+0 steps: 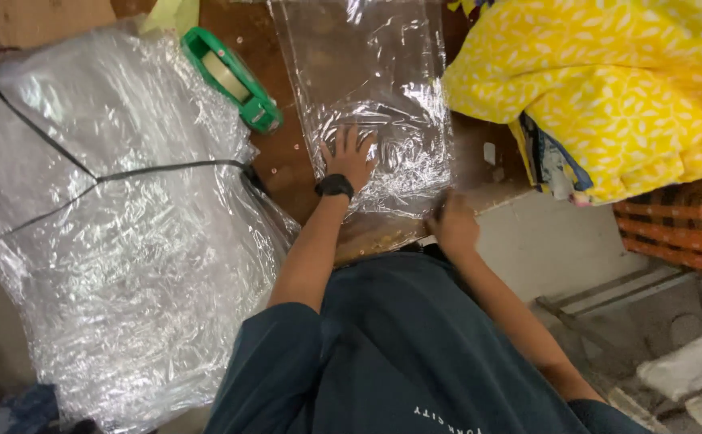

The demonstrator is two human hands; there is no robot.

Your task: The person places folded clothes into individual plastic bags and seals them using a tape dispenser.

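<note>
Bag (375, 88) flat on counter (287, 161); your left hand (348, 157) open, pressing it smooth. Right hand (453, 227) closed, pinching bag edge. Next, likely: keep corner tight.

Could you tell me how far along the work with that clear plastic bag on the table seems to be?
Done: the clear plastic bag lies spread on the wooden table. In hand: the left hand presses it flat; the right hand is at its near corner. Left: the yellow cloth and green tape dispenser lie untouched.
</note>
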